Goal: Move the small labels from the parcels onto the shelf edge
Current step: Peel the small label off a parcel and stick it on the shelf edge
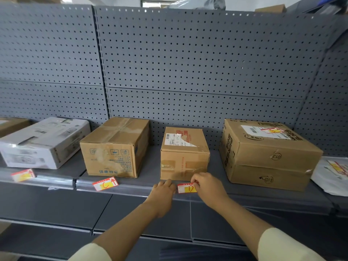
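I see the D label (187,188) lying on the shelf edge (131,189), just in front of the small parcel (184,153). My right hand (207,187) pinches its upper right corner. My left hand (164,187) has curled fingers against its left end; I cannot tell whether they grip. The C label (105,184) sits further left on the edge, and the large parcel (269,153) on the right carries a top label (272,130)

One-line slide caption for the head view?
Right hand pinches the D label at the shelf edge before the small parcel, left hand alongside; the C label sits further left.
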{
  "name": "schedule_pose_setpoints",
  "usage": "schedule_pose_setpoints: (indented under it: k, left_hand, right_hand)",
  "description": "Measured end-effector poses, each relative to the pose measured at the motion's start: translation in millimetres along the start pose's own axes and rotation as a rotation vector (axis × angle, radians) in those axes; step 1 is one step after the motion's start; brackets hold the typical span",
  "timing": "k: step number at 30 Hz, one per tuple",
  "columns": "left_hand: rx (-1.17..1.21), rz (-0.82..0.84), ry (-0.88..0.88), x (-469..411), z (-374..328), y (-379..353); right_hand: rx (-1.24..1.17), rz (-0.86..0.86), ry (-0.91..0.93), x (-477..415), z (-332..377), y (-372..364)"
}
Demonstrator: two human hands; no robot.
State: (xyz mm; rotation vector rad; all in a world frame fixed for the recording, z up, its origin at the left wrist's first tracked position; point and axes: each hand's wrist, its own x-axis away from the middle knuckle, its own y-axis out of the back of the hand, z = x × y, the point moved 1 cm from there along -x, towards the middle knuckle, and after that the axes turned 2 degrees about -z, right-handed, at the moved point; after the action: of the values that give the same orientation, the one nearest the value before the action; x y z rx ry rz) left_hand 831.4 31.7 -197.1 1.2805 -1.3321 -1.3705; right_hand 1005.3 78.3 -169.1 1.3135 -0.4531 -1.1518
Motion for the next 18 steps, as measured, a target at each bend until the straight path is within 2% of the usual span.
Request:
schedule_pose_setpoints:
  k: [10,18]
  left_hand:
    - [0.081,-0.008,-0.001,5,3,3]
    - [0.084,-0.047,-0.037,8,2,9]
  right_hand:
    - [0.019,0.086,0.075,-6,14,-20]
    - [0.016,0.008,0.044,1,5,-17]
